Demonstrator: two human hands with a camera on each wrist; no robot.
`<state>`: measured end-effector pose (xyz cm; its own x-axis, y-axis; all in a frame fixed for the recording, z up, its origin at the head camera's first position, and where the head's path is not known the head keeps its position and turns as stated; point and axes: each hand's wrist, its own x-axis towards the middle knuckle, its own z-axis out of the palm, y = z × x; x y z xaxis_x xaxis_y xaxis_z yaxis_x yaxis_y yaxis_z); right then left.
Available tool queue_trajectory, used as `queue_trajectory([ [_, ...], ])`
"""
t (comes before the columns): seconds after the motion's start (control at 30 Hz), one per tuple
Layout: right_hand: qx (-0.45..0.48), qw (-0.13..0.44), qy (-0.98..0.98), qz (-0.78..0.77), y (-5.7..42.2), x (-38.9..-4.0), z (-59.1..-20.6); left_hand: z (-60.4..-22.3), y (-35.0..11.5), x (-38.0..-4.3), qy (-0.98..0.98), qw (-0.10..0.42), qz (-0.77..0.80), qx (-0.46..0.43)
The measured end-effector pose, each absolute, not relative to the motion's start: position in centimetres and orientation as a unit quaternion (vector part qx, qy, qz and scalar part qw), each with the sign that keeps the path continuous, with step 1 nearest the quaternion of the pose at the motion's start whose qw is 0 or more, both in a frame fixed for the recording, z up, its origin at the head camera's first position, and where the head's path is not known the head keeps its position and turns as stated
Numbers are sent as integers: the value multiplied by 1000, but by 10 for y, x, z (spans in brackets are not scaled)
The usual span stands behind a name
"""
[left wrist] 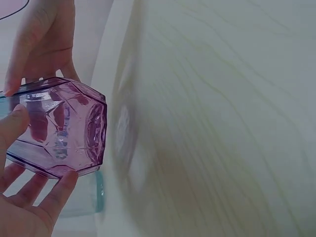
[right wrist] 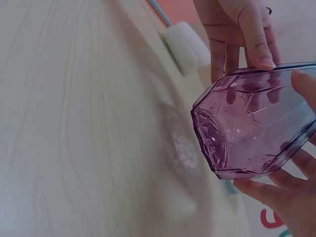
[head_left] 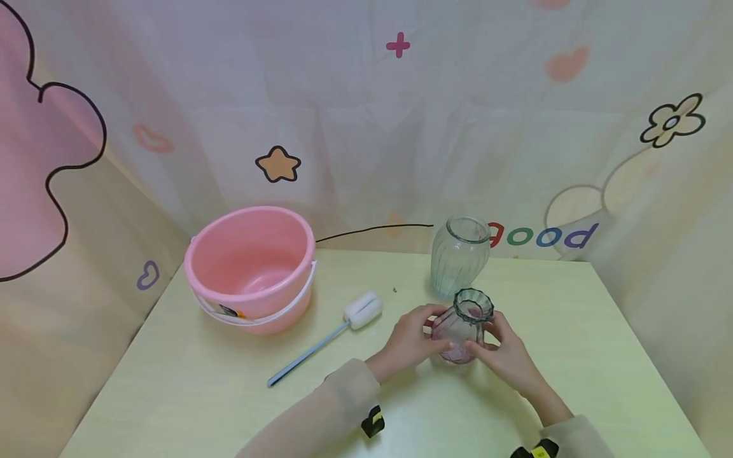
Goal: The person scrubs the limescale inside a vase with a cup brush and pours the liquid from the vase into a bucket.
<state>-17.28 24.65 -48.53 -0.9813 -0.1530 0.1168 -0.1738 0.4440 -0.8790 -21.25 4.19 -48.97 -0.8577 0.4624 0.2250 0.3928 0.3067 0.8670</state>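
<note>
Pink bucket (head_left: 252,256), white-headed brush (head_left: 362,311) lying near it, ribbed glass jar (head_left: 458,264), pale table (head_left: 578,343), printed curtain (head_left: 343,108)

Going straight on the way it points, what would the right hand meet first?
The purple glass vase that the right hand grips; beyond it, perhaps the greenish glass vase, though depth is unclear.

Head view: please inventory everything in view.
Table: 1, pale yellow, lower half
Bucket: 1, pink, table's left
Brush: 1, white and blue, right of bucket
Large vase: 1, pale green, table's back right
Small vase: 1, purple and blue-green, before large vase
Speck: 1, dark, left of large vase
Printed cloth: count unclear, pale, back and sides
Sleeves: 2, beige, bottom edge
Wrist devices: 2, black and yellow, by sleeves
Left hand, right hand: 1 each, bare, gripping small vase
</note>
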Motion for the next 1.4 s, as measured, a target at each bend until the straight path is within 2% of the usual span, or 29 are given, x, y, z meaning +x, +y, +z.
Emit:
queue_trajectory([
  [0.23, 143, 18, -830, 540, 221, -170, -472, -481, 13, -204, 798, 30, 548, 250],
  [0.47, 163, 14, -820, 549, 201, -169, -477, -479, -12, -196, 796, 29, 551, 247],
  [0.67, 180, -1, -818, 546, 174, -160, -458, -481, -34, -188, 798, 37, 554, 234],
  [0.83, 195, -1, -818, 542, 157, -154, -450, -489, -50, -186, 801, 20, 548, 241],
  [1.13, 199, -7, -808, 554, 143, -160, -478, -490, -70, -173, 793, 33, 573, 206],
  [1.4, 213, -13, -805, 553, 136, -161, -496, -458, -79, -152, 783, 44, 588, 200],
])
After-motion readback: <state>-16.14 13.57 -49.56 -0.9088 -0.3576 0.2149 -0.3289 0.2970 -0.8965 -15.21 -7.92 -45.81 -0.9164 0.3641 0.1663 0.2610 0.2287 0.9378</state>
